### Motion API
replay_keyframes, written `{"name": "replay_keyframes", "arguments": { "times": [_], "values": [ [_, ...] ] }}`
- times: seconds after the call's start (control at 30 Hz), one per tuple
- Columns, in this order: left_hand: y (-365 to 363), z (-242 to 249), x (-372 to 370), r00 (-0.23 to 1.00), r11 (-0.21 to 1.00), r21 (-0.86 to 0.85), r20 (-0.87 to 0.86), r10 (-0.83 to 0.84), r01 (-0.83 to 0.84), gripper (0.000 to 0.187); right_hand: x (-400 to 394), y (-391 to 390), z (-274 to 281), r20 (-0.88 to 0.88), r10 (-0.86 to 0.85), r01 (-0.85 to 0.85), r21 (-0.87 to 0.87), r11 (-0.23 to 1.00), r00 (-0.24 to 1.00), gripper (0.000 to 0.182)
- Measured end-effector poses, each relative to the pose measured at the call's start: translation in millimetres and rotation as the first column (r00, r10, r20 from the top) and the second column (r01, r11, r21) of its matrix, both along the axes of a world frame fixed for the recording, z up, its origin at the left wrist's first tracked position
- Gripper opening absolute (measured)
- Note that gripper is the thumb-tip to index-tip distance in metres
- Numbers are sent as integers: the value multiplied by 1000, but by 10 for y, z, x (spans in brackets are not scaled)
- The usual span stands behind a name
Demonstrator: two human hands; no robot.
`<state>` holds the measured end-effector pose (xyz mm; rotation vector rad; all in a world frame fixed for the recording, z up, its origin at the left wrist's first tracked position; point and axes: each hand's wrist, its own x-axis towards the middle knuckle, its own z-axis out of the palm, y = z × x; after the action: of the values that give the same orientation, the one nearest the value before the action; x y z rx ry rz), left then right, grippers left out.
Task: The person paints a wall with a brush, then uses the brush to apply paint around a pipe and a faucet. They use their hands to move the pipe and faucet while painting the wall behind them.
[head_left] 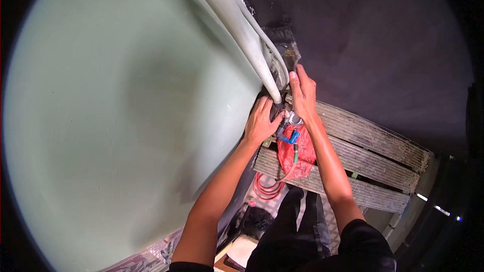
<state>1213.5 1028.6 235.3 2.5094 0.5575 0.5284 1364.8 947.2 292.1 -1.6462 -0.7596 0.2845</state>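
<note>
A white pipe (247, 40) slants down beside a pale green panel (111, 90), with a thinner white tube (269, 45) along its right side. At the pipe's lower end, my left hand (260, 121) is closed, its fingers curled over dark material against the panel. What they hold is hidden. Just right of the tube, my right hand (303, 94) is raised with thumb and fingers around the lower edge of a dark, worn flap (288, 45). Below the hands are a round silver metal part (294, 118), a blue valve handle (291, 137) and a red plastic bag (302, 158).
A ribbed plank bench (368, 151) runs to the right under my right arm. A green hose fitting (296, 153) lies over the bag. A coiled red hose (268, 187) rests on the patterned floor. Dark sheeting (373, 40) covers the upper right.
</note>
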Motion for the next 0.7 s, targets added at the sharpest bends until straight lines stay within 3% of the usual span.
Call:
{"name": "replay_keyframes", "arguments": {
  "times": [0.13,0.27,0.37,0.47,0.57,0.67,0.7],
  "values": [
    [41,6,-10,1000,1000,1,-21,-2,2,48,174,227,-266,197,-5,-14,98,995,980,35],
    [19,0,-1,1000,1000,-9,-29,-1,1,48,230,240,-97,72,172,-178,84,980,982,27],
    [17,11,2,1000,1000,-15,-29,-3,3,48,322,351,-267,128,232,-233,-10,973,964,25],
    [19,-7,-2,1000,1000,4,-27,-3,3,48,365,410,-254,184,212,-219,16,976,960,28],
    [27,-24,0,1000,1000,0,-20,-5,5,48,361,397,51,208,140,-121,-101,987,968,30],
    [30,-20,5,1000,1000,-29,-12,-9,9,48,345,455,-68,219,121,-100,-104,990,968,31],
    [23,-13,6,1000,999,-40,-9,-13,12,48,334,455,-141,132,126,-102,-172,980,983,33]
  ]
}}
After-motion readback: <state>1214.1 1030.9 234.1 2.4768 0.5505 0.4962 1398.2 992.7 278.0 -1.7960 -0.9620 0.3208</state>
